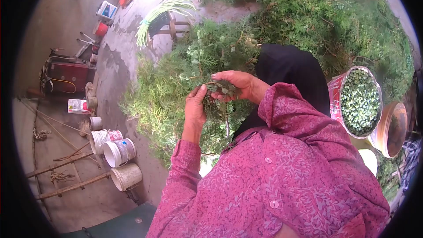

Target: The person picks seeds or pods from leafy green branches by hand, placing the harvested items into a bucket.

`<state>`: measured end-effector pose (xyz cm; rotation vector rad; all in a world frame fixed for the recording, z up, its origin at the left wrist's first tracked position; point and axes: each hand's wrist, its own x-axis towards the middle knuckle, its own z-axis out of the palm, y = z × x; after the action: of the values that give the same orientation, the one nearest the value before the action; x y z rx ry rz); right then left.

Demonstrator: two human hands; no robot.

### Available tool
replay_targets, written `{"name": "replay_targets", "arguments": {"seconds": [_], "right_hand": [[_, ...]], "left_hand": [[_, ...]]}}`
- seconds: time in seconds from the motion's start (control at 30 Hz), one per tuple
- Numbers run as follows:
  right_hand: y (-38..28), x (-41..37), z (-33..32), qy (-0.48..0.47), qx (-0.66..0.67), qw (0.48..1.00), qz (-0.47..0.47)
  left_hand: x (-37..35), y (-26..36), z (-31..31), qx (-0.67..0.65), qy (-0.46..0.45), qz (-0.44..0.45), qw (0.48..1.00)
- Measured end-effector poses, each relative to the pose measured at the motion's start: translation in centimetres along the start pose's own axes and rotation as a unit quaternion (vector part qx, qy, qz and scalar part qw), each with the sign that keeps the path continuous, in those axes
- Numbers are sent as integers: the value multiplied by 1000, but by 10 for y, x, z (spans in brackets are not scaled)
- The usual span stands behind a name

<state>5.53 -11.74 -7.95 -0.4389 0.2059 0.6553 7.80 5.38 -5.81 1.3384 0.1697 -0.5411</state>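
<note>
Leafy green branches (163,92) with small pale cones lie in front of me and over my lap. My left hand (195,108) pinches a twig between thumb and fingers at the near side of the pile. Close beside it, on the right, my right hand (235,86) has its fingers curled round a sprig (227,89) of the same green. The two hands nearly touch. Part of the sprig is hidden by the fingers.
A bucket of small green cones (360,101) stands at the right, beside an orange-brown tub (393,128). More branches (317,17) heap up at the back right. Green stalks (165,11) lie on a chair (172,28). White buckets (119,152) and a wooden ladder (72,185) are at the left.
</note>
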Motion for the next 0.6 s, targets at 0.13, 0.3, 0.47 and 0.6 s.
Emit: {"name": "replay_targets", "arguments": {"seconds": [0.13,0.3,0.47,0.6], "right_hand": [[2,7,-11,-16,-11,999,-35],[5,12,-17,41,-32,995,-90],[2,8,-16,44,-72,992,-99],[4,12,-19,134,-125,974,-131]], "left_hand": [[0,-1,0,19,-11,-6,1000],[8,-10,-9,-29,-26,-13,999],[6,-7,-8,-48,-12,-7,999],[-2,-1,4,-29,14,-4,999]]}}
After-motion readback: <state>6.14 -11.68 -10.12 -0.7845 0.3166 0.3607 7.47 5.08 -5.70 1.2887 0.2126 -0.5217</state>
